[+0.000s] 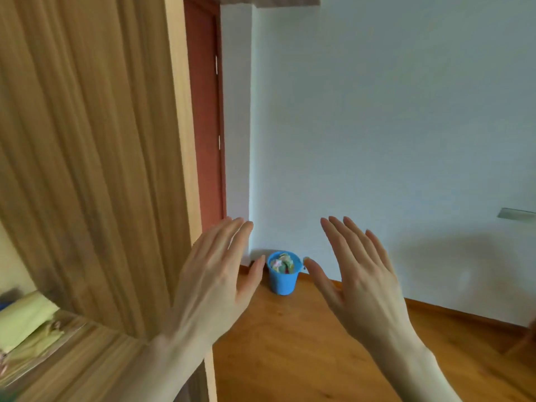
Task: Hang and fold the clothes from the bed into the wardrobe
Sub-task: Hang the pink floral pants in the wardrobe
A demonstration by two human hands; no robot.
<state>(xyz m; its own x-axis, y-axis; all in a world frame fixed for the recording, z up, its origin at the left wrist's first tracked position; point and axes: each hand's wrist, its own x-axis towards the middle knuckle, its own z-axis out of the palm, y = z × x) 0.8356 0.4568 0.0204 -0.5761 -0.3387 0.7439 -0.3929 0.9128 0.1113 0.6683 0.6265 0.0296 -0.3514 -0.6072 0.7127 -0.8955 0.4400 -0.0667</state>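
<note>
You stand over a warm orange-brown wooden floor (pixel 304 343) that meets a plain white wall (pixel 377 126), with a small blue plastic bucket (pixel 282 278) of crumpled colourful scraps in the corner. Your left hand (pixel 216 281) and right hand (pixel 358 281) are raised side by side, fingers straight and spread, holding nothing. The tall light-wood wardrobe panel (pixel 87 169) fills the left side, a red-brown door frame (pixel 207 117) behind it. Folded yellow-green cloth (pixel 26 323) lies blurred at the lower left, cut off by the edge; the bed is out of view.
</note>
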